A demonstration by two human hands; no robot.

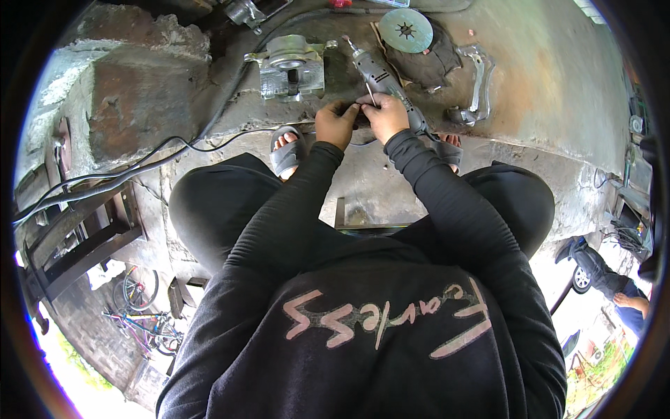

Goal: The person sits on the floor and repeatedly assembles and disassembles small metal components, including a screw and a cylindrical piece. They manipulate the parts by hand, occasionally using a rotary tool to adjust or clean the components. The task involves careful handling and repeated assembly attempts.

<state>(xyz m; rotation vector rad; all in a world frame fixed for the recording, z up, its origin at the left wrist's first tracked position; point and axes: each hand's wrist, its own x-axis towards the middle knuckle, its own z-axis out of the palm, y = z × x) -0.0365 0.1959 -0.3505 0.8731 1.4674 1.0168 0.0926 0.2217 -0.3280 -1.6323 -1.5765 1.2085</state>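
Observation:
Close together in front of me, my left hand [334, 126] and my right hand [388, 117] meet at the fingertips. The left fingers are pinched; what lies between them is too small and dark to make out. From my closed right hand a thin, pale metal rod [370, 93] sticks up. Right beside and partly behind that hand lies a grey handheld rotary grinder [377, 72], its small bit pointing away. Left of the grinder sits a metal brake caliper [292, 66]. A silver caliper bracket [479, 85] lies to the right.
A round greenish disc [406, 31] rests on a dark cloth [431, 61] at the far side. Cables [174, 145] run along the left past a concrete block [150, 91]. Sandalled feet [287, 150] are beneath my hands. Another person [604, 276] is at the right edge, bicycles [143, 307] lower left.

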